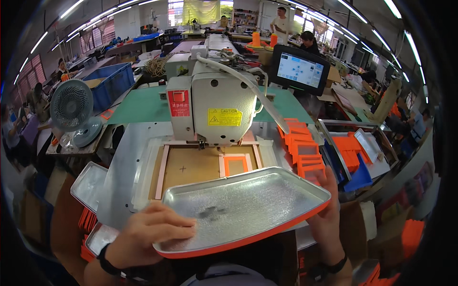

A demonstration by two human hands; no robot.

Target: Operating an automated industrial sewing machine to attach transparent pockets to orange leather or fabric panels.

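Observation:
A shallow silver metal tray (248, 205) with an orange outer side is tilted in front of me, its near edge lowest. My left hand (155, 231) grips its near left corner, fingers lying over the inside of the rim. My right hand (327, 217) holds the right end, with fingers up behind the corner. Dark smudges mark the tray's bottom. Just behind it, an orange rectangular frame piece (235, 166) lies on the brown board (188, 167) under the head of a white industrial sewing machine (222, 102). The tray hides the board's near part.
Overlapping orange framed pieces (305, 148) lie right of the board. A touch screen (299, 70) stands behind them. More metal trays (90, 183) are stacked at the left, near a grey fan (72, 106) and a blue crate (110, 86). Other people work farther back.

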